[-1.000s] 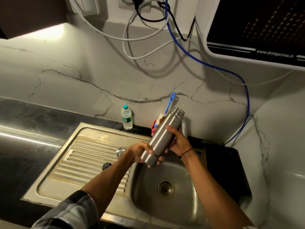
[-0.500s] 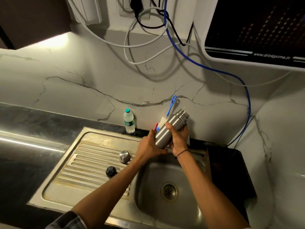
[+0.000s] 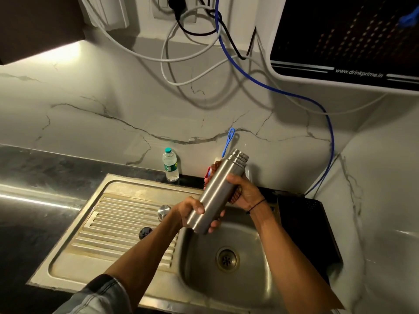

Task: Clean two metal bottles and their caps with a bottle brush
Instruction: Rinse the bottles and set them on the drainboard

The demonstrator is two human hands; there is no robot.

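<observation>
While both of our hands are busy over the sink basin [image 3: 247,288], we list one metal bottle [image 3: 217,191], uncapped, tilted with its threaded mouth up and to the right. Our left hand [image 3: 192,210] curls its fingers round the bottle's lower end; our right hand [image 3: 246,192] wraps the middle, with a reddish-brown scrubbing pad [image 3: 235,196] pressed between palm and bottle, mostly hidden. Below the bottle the basin lies open down to one drain [image 3: 227,259]; the bottle's base hangs just above the basin's left edge.

Item count on the ribbed drainboard [image 3: 113,227]: one silver cap [image 3: 163,211] and one dark cap [image 3: 145,232], near each other and close beside our left forearm. At the back edge stands one clear plastic water bottle [image 3: 170,165], well apart from our hands. One blue brush handle [image 3: 228,141] leans on the wall; its bristle end is hidden behind the metal bottle.

A second metal bottle we cannot make out. One dark mat [image 3: 303,223] lies to the right of the basin, poorly lit.
</observation>
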